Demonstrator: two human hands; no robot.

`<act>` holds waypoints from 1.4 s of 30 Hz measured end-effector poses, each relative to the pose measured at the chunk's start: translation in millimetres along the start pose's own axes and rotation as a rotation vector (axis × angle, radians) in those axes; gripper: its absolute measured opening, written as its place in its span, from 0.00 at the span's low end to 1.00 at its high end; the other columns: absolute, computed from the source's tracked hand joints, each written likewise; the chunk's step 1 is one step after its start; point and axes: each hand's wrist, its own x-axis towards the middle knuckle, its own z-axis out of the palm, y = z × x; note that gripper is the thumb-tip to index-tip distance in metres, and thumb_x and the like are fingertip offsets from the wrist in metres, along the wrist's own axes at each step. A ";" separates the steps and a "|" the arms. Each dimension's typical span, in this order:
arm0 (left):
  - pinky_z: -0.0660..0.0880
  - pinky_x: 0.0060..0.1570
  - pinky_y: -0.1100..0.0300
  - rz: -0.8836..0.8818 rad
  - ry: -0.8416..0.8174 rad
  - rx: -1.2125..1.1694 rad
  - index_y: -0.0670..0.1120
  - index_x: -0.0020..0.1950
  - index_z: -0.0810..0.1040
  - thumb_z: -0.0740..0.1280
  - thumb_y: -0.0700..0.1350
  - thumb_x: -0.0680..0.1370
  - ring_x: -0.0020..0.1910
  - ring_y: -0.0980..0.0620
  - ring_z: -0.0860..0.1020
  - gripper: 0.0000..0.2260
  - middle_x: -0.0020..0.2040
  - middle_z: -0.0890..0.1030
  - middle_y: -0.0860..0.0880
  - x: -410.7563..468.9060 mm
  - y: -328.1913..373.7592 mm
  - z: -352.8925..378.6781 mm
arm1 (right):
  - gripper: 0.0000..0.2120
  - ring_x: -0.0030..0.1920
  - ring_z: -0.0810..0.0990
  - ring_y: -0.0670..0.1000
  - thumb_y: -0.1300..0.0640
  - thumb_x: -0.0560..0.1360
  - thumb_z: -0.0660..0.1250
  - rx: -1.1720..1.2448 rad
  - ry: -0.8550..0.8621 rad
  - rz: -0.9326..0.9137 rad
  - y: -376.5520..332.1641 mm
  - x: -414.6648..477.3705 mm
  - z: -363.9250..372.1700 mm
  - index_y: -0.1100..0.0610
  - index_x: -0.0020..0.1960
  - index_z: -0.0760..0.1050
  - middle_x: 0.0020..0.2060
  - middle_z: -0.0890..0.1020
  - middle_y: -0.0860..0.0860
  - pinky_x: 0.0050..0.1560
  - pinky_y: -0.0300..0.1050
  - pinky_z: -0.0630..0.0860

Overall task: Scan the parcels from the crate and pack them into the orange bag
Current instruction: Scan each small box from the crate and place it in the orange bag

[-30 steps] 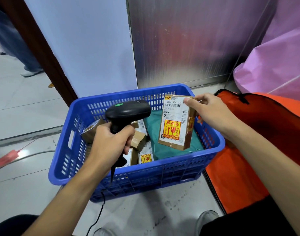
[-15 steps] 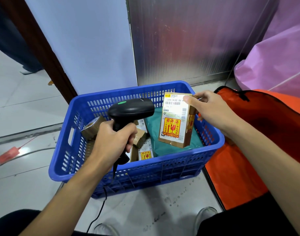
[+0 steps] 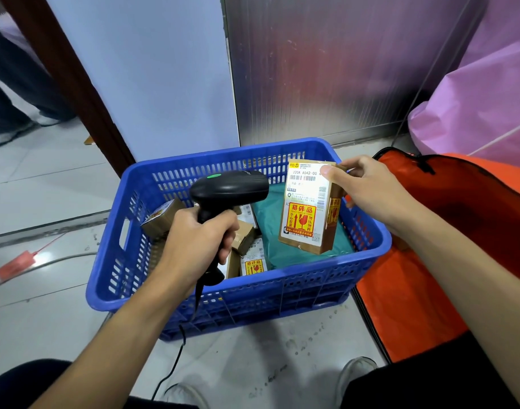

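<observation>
- Box (image 3: 307,208): small brown carton w/ fragile sticker. Prob. light and stiff; hold by top edges, no squeezing.
- Long axis upright, approx. 12–6 o'clock; label faces viewer, scanner (image 3: 229,187) at its 9.
- R grip (image 3: 370,193) pinches box's top corner, thumb on label; box hangs over crate (image 3: 252,290), 3 o'clock side.
- L grip (image 3: 199,240) wrapped round scanner handle.
- Bag (image 3: 459,216) at crate's 3.

right wall of the blue crate (image 3: 370,234) stands between the box (image 3: 303,214) and the orange bag (image 3: 406,305); open air above it.
</observation>
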 end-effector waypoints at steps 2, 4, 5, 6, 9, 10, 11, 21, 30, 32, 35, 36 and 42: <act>0.68 0.31 0.54 -0.022 -0.011 -0.007 0.39 0.38 0.76 0.67 0.37 0.76 0.27 0.46 0.68 0.07 0.30 0.72 0.42 -0.8 1.1 0.1 | 0.22 0.48 0.84 0.45 0.37 0.77 0.70 -0.010 0.009 0.003 0.7 0.5 0.0 0.53 0.61 0.74 0.50 0.85 0.47 0.42 0.43 0.77; 0.68 0.31 0.55 -0.038 -0.022 -0.017 0.39 0.40 0.76 0.67 0.37 0.75 0.28 0.46 0.68 0.05 0.31 0.72 0.42 -1.8 2.5 0.0 | 0.21 0.46 0.83 0.44 0.38 0.77 0.70 -0.020 0.019 0.007 1.6 1.2 0.1 0.53 0.60 0.74 0.49 0.85 0.47 0.41 0.42 0.76; 0.68 0.31 0.55 -0.044 -0.028 -0.021 0.40 0.41 0.76 0.68 0.37 0.75 0.28 0.46 0.68 0.04 0.31 0.72 0.42 -2.3 3.0 -0.2 | 0.21 0.46 0.83 0.44 0.39 0.77 0.70 -0.031 0.026 0.009 2.4 1.6 0.1 0.53 0.60 0.74 0.49 0.84 0.47 0.40 0.41 0.75; 0.69 0.31 0.55 -0.049 -0.034 -0.022 0.40 0.41 0.76 0.68 0.38 0.75 0.28 0.46 0.68 0.04 0.31 0.72 0.42 -3.0 3.5 -0.7 | 0.21 0.46 0.83 0.44 0.39 0.78 0.70 -0.050 0.034 0.009 2.9 1.7 0.3 0.53 0.61 0.74 0.48 0.84 0.46 0.40 0.40 0.74; 0.69 0.30 0.55 -0.058 -0.046 -0.027 0.40 0.41 0.76 0.68 0.38 0.75 0.28 0.46 0.68 0.04 0.31 0.72 0.42 -4.9 4.4 -1.8 | 0.22 0.47 0.81 0.44 0.38 0.77 0.69 -0.126 0.052 0.015 5.3 2.6 1.3 0.53 0.62 0.74 0.47 0.82 0.44 0.42 0.42 0.74; 0.69 0.30 0.55 -0.060 -0.049 -0.028 0.39 0.41 0.75 0.68 0.38 0.75 0.28 0.46 0.68 0.04 0.31 0.72 0.42 -5.6 4.5 -2.3 | 0.22 0.47 0.80 0.44 0.37 0.77 0.69 -0.152 0.055 0.017 6.4 3.0 1.6 0.52 0.62 0.73 0.47 0.81 0.44 0.43 0.43 0.75; 0.69 0.30 0.55 -0.061 -0.051 -0.028 0.40 0.40 0.75 0.68 0.38 0.75 0.28 0.46 0.68 0.05 0.31 0.72 0.42 -6.1 4.6 -2.5 | 0.23 0.48 0.80 0.44 0.37 0.77 0.69 -0.177 0.059 0.016 7.2 3.5 1.9 0.52 0.62 0.73 0.47 0.80 0.43 0.44 0.44 0.75; 0.69 0.34 0.52 -0.086 -0.029 -0.020 0.41 0.39 0.74 0.68 0.39 0.75 0.29 0.46 0.69 0.06 0.32 0.73 0.42 -9.5 7.7 -5.3 | 0.24 0.49 0.79 0.49 0.36 0.77 0.67 -0.318 0.077 0.030 10.2 7.7 4.0 0.53 0.62 0.74 0.50 0.82 0.47 0.39 0.44 0.70; 0.69 0.38 0.48 -0.096 -0.005 0.026 0.43 0.33 0.73 0.69 0.43 0.70 0.30 0.45 0.69 0.09 0.32 0.73 0.42 -10.9 9.4 -6.4 | 0.23 0.50 0.79 0.51 0.37 0.79 0.67 -0.362 0.083 0.027 4.5 1.3 3.2 0.54 0.63 0.72 0.51 0.81 0.49 0.40 0.46 0.72; 0.69 0.36 0.49 -0.090 0.003 0.033 0.43 0.33 0.73 0.69 0.41 0.73 0.31 0.45 0.69 0.10 0.31 0.73 0.42 -10.0 8.8 -6.2 | 0.24 0.51 0.80 0.52 0.38 0.79 0.67 -0.365 0.083 0.026 2.7 0.0 3.6 0.54 0.64 0.71 0.52 0.81 0.49 0.43 0.48 0.73; 0.69 0.33 0.52 -0.084 0.007 0.038 0.43 0.33 0.73 0.68 0.39 0.74 0.30 0.46 0.69 0.11 0.31 0.73 0.42 -9.3 8.1 -5.6 | 0.24 0.51 0.80 0.53 0.38 0.79 0.67 -0.362 0.080 0.030 1.6 -0.4 4.0 0.55 0.64 0.71 0.52 0.81 0.50 0.46 0.48 0.74; 0.69 0.33 0.53 -0.084 0.004 0.036 0.43 0.33 0.73 0.68 0.39 0.75 0.29 0.46 0.69 0.11 0.31 0.73 0.42 -9.5 8.2 -5.2 | 0.24 0.51 0.80 0.53 0.38 0.79 0.67 -0.364 0.079 0.031 1.0 -0.8 3.9 0.55 0.64 0.71 0.52 0.81 0.50 0.45 0.48 0.74; 0.69 0.33 0.53 -0.111 -0.007 0.006 0.42 0.36 0.73 0.68 0.40 0.74 0.28 0.46 0.69 0.09 0.31 0.73 0.43 -9.7 8.3 -4.9 | 0.24 0.47 0.80 0.49 0.37 0.79 0.66 -0.375 0.077 0.029 1.9 -0.1 4.0 0.55 0.63 0.71 0.50 0.82 0.49 0.39 0.44 0.73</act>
